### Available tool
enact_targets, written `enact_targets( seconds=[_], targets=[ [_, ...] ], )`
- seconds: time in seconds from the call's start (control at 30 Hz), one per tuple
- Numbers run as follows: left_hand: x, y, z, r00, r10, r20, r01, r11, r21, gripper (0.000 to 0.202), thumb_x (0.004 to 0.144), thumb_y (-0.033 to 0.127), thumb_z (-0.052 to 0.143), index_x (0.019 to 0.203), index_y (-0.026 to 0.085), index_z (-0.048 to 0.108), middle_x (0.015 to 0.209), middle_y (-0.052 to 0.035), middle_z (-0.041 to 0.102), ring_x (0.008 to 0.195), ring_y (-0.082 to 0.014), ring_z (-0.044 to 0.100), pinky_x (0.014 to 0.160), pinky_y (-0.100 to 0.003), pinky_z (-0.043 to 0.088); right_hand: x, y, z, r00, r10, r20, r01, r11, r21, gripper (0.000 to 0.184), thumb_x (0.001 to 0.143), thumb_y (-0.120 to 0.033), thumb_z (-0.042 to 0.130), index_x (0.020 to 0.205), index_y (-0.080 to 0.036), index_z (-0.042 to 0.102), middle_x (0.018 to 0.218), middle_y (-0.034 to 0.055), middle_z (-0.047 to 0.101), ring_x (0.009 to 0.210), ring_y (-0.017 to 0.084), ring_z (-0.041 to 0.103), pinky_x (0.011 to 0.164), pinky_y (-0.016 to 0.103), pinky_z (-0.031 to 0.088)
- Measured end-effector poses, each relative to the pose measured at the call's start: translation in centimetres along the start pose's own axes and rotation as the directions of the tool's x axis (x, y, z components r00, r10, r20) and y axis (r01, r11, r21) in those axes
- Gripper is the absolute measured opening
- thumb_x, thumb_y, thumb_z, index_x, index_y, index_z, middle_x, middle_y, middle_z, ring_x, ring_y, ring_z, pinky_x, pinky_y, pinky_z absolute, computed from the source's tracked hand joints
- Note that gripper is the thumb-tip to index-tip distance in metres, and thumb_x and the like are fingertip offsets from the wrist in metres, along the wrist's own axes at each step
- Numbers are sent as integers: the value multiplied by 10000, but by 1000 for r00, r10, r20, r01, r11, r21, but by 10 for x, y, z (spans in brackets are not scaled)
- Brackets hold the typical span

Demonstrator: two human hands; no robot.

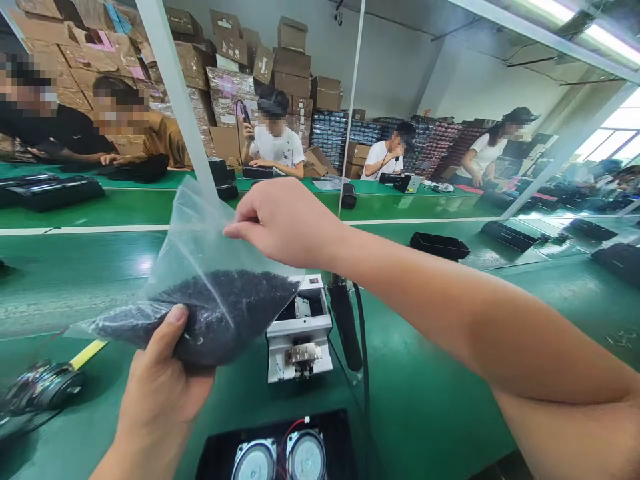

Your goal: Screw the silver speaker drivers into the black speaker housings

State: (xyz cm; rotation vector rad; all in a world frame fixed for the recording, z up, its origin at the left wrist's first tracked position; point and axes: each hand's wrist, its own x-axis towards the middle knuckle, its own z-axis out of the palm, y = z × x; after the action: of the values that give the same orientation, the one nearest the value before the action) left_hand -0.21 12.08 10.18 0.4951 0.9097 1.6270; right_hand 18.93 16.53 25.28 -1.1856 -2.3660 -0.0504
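A clear plastic bag [235,317], its lower part full of small black pieces too fine to make out singly, is held up tilted above the bench. Beneath its lower left side, my left hand [163,387] grips the bag, with the thumb pressed on the front. My right hand [285,220] reaches across from the right, its thumb and forefinger pinched at the upper edge of the bag; its other fingers are curled. Behind the bag stands a small white screw feeder [300,343], partly covered. A black panel with two round speakers [280,457] lies below it.
Beside the feeder hangs a black electric screwdriver [345,327] with a cable. Coiled wires and a roll [45,390] lie at left. Black housings [440,245] sit on the green line beyond. Several people work across it, before stacked cartons [293,60].
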Motion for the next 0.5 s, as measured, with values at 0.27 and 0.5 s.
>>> enact_targets(
  seconds=[0.27, 0.5],
  targets=[
    [5, 9, 3, 996, -71, -49, 68, 995, -73, 312, 968, 474, 691, 1202, 296, 795, 1328, 3, 822, 1354, -256, 711, 1222, -486, 553, 46, -28, -18, 994, -107, 19, 109, 984, -138, 467, 1036, -438, 684, 654, -240, 502, 829, -21, 667, 915, 157, 688, 779, 334, 415],
    [17, 12, -27, 996, -9, 92, 5, 999, 48, 387, 990, 582, 655, 1305, 374, 741, 1364, 23, 800, 1525, -312, 566, 1148, -494, 626, 66, -52, -15, 993, -98, 60, 104, 989, -104, 474, 1053, -482, 639, 685, -224, 487, 1023, -87, 726, 1136, 77, 700, 922, 157, 469]
  ],
)
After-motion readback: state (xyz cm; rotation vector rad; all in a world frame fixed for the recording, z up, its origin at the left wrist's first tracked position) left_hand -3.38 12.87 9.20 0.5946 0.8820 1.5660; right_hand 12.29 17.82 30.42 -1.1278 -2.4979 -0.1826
